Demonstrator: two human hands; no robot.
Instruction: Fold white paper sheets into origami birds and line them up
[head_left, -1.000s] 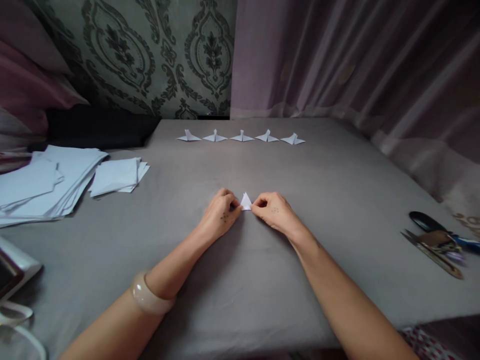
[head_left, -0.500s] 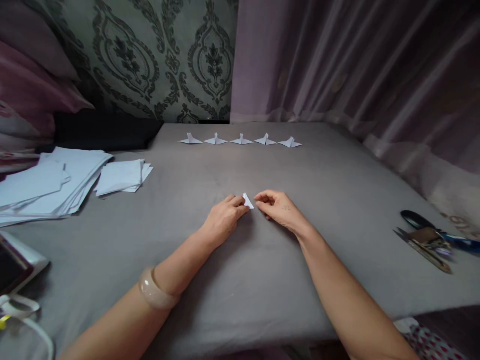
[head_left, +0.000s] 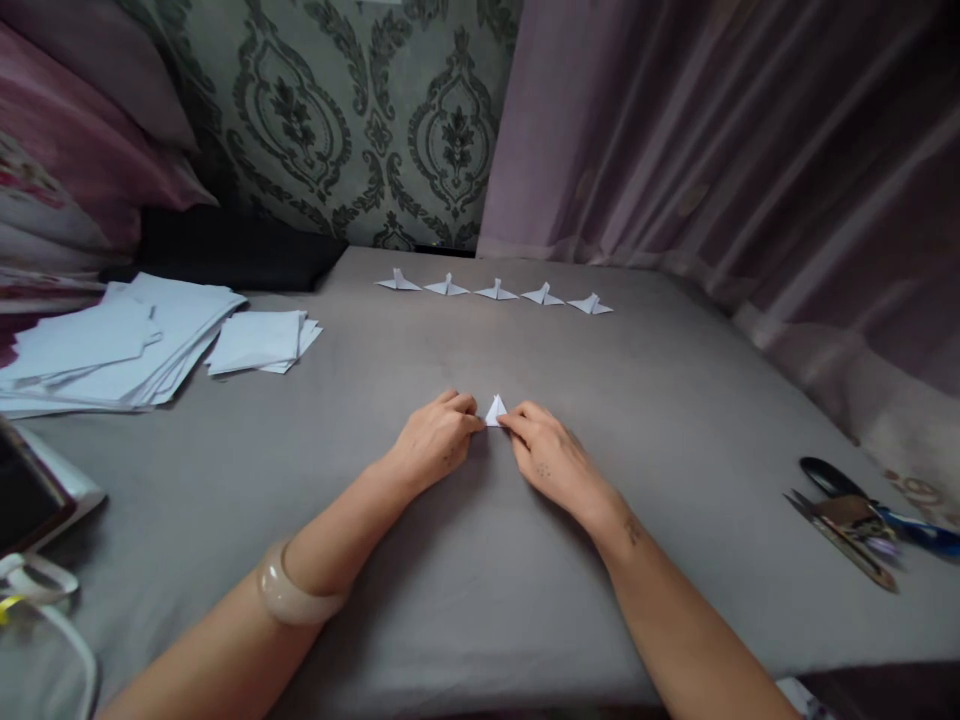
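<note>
A small white folded paper point(head_left: 495, 412), triangular with a crease down its middle, stands out between my two hands above the grey cloth. My right hand point(head_left: 546, 455) pinches its right side, thumb and forefinger over the edge. At its lower left corner are the closed fingertips of my left hand point(head_left: 439, 437), which seem to pinch that corner. The remaining fingers of both hands are curled, and what lies under them is hidden. A pale bangle point(head_left: 296, 590) circles my left wrist.
Several folded white paper figures point(head_left: 497, 290) stand in a row toward the back. Larger paper sheets point(head_left: 187, 320) and a stack of small paper squares point(head_left: 255, 342) lie left. Scissors point(head_left: 825, 480) and other small tools lie right. A white-edged device point(head_left: 52, 470) with a cable sits left.
My right hand has moved in from beside the paper and taken its right side. My left hand has drawn left to the corner, uncovering more of the paper. The view has shifted slightly.
</note>
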